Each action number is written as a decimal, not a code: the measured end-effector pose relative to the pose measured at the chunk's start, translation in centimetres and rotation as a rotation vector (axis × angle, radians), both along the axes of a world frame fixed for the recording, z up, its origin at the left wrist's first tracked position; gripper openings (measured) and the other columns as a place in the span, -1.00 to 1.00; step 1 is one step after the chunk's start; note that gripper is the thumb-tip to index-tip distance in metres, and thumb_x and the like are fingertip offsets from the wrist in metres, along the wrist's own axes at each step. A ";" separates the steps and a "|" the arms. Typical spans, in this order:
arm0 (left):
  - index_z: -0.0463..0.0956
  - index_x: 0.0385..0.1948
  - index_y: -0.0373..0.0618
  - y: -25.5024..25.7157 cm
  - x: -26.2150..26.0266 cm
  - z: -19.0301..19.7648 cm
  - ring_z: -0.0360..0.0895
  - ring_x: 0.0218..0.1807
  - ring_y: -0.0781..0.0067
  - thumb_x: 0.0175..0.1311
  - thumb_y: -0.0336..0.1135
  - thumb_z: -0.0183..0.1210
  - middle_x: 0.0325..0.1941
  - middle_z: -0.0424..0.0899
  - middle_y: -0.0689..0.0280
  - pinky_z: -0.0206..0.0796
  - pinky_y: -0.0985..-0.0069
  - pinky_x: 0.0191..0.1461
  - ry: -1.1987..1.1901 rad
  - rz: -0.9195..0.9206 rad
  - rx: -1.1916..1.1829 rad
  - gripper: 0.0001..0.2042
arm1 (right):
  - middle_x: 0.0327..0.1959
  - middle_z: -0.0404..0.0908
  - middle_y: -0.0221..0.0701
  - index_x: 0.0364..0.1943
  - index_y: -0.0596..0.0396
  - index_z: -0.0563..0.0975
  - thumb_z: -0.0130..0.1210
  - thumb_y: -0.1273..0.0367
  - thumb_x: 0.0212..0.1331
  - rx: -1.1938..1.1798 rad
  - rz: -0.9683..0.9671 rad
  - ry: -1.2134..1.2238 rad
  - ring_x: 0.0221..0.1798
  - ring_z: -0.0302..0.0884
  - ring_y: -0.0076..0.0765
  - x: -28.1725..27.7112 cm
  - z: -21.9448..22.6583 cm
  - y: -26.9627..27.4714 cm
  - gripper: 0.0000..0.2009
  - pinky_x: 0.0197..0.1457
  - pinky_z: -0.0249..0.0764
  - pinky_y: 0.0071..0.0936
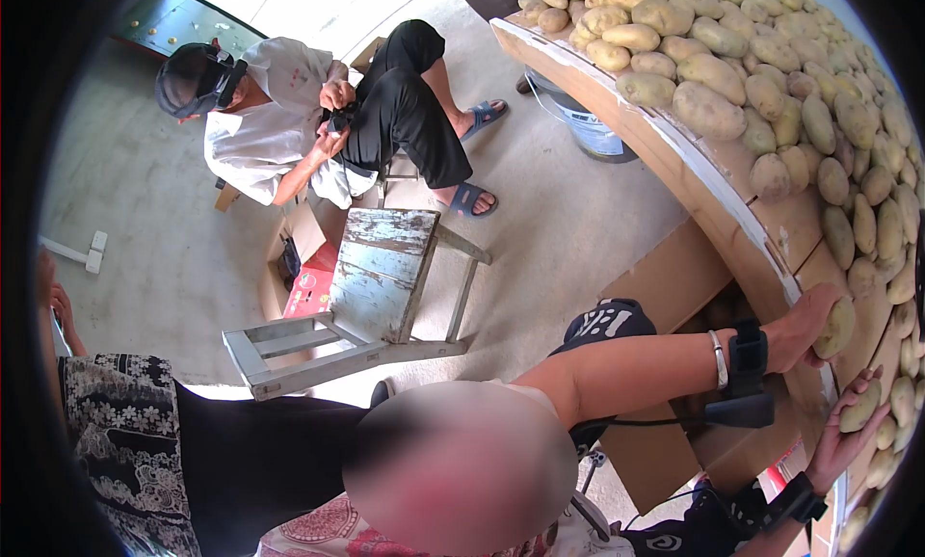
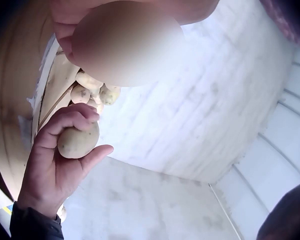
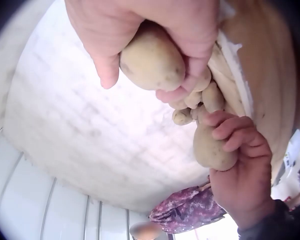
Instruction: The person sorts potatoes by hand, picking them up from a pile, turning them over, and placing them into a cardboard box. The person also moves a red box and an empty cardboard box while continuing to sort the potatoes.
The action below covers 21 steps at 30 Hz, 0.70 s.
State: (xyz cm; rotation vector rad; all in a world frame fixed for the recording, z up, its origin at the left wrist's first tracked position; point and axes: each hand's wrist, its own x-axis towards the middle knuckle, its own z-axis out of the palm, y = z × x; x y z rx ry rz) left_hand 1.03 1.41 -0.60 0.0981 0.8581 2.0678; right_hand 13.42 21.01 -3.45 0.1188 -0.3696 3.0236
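Observation:
In the head view my left hand (image 1: 802, 324), with a bracelet and black strap at the wrist, holds a potato (image 1: 835, 328) by the edge of a cardboard-covered surface. In the right wrist view its fingers curl over this pale potato (image 3: 212, 147). Just below it in the head view, my right hand (image 1: 838, 443) grips another potato (image 1: 860, 408), palm up. The right wrist view shows that potato (image 3: 152, 57) close up between thumb and fingers. A blurred patch hides the left hand's potato in the left wrist view.
A big heap of loose potatoes (image 1: 771, 75) covers the raised surface, bounded by a cardboard edge (image 1: 636, 123). Beneath stand open cardboard boxes (image 1: 665, 278). A bucket (image 1: 593, 128), a worn wooden chair (image 1: 385, 268) and a seated person (image 1: 275, 104) handling a small black object are nearby.

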 end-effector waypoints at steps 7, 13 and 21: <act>0.31 -0.38 -0.11 0.0 0.4 0.2 0.40 -0.55 0.48 0.21 0.01 -0.26 -0.56 0.41 0.30 0.27 0.47 -0.51 -0.044 0.104 0.046 -0.64 | 0.34 -0.18 -0.08 0.29 0.19 -0.14 -0.29 0.36 0.27 0.282 -0.173 -0.216 0.37 -0.18 -0.07 -0.7 3.6 -3.6 -0.46 0.37 -0.06 -0.15; 0.17 -0.16 -0.11 -0.4 0.5 1.5 0.41 -0.49 0.52 0.14 -0.05 -0.04 -0.44 0.42 0.31 0.31 0.47 -0.47 0.069 0.090 -0.070 -0.62 | 0.36 -0.31 -0.08 0.29 0.21 -0.19 -0.32 0.43 0.23 0.351 -0.177 -0.233 0.41 -0.34 -0.04 -0.8 3.2 -3.2 -0.44 0.40 -0.12 -0.09; 0.16 -0.18 -0.17 -1.4 0.4 2.5 0.36 -0.63 0.59 0.05 -0.09 0.08 -0.55 0.39 0.32 0.15 0.67 -0.70 0.102 0.017 -0.130 -0.57 | 0.22 0.00 -0.18 0.27 0.14 -0.06 -0.16 0.27 0.27 0.171 -0.067 -0.035 0.14 0.10 -0.23 0.1 1.2 -1.4 -0.44 0.02 0.31 -0.41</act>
